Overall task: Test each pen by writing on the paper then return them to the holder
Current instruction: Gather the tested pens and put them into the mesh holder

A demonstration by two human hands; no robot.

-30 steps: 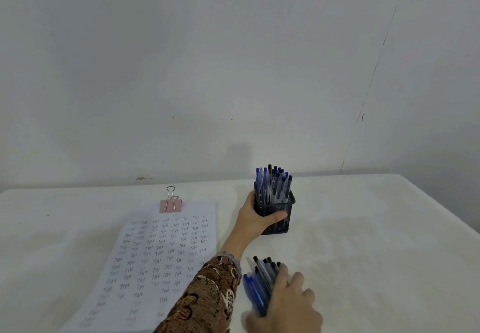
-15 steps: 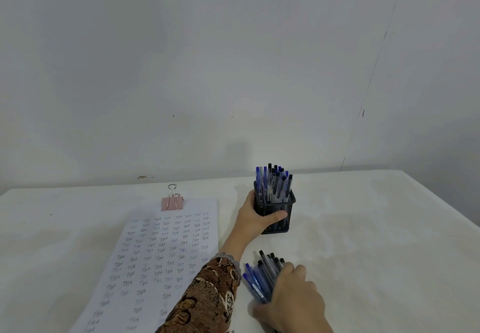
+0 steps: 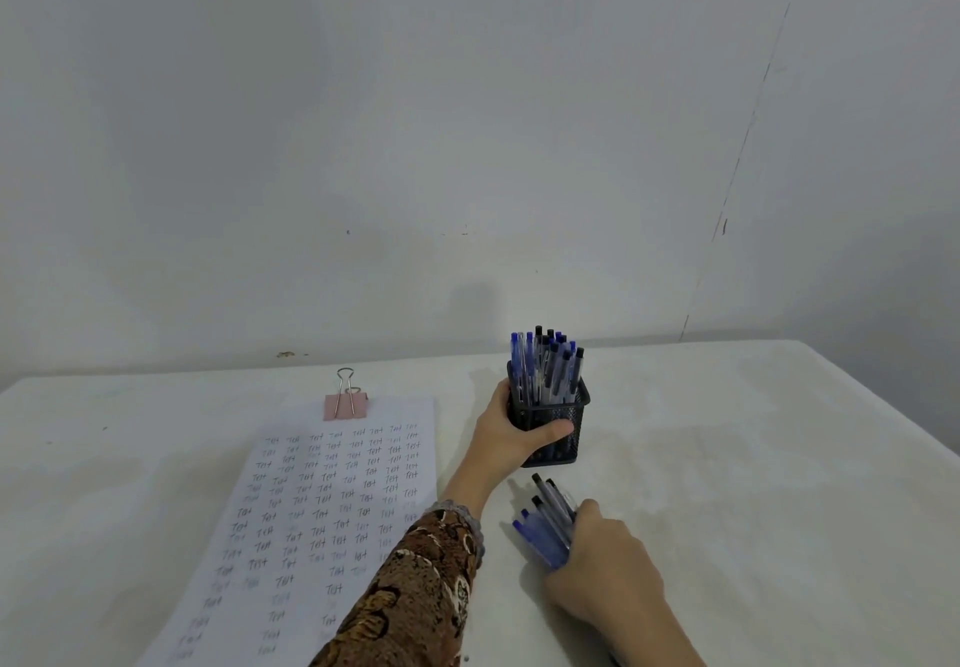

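Note:
A black mesh pen holder (image 3: 567, 419) stands on the white table, filled with several blue and black pens (image 3: 548, 367). My left hand (image 3: 506, 440) grips the holder from its left side, thumb across the front. In front of the holder, my right hand (image 3: 605, 570) grips a bundle of several loose pens (image 3: 545, 526) just above the table, their caps pointing up and left. To the left lies a sheet of paper (image 3: 332, 505) covered with rows of handwritten test words.
A pink binder clip (image 3: 345, 404) holds the top edge of the paper. The white table (image 3: 753, 484) reaches a plain wall at the back, and its right edge runs along the far right. My patterned left sleeve (image 3: 415, 593) crosses the paper's lower right corner.
My right hand has moved forward with the pen bundle, closer to the holder. My left hand has stayed on the holder.

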